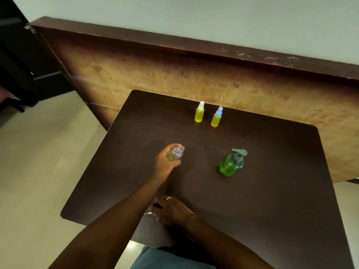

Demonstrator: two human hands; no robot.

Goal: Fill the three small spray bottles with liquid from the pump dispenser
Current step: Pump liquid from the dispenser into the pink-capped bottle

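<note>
The left hand point(166, 163) grips an uncapped spray bottle point(176, 153), tilted, above the dark counter point(272, 200); the right hand point(172, 209) lies at the counter's near edge, and I cannot tell whether it holds anything. The white-capped bottle point(199, 113) and blue-capped bottle point(216, 118), both yellow-filled, stand upright at the far edge; the green pump dispenser point(231, 164) stands right of the held bottle.

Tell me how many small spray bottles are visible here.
3. Two capped, yellow-filled ones stand side by side near the table's far edge: white-capped bottle, blue-capped bottle. The uncapped bottle is gripped by the left hand. None seems hidden.
</note>
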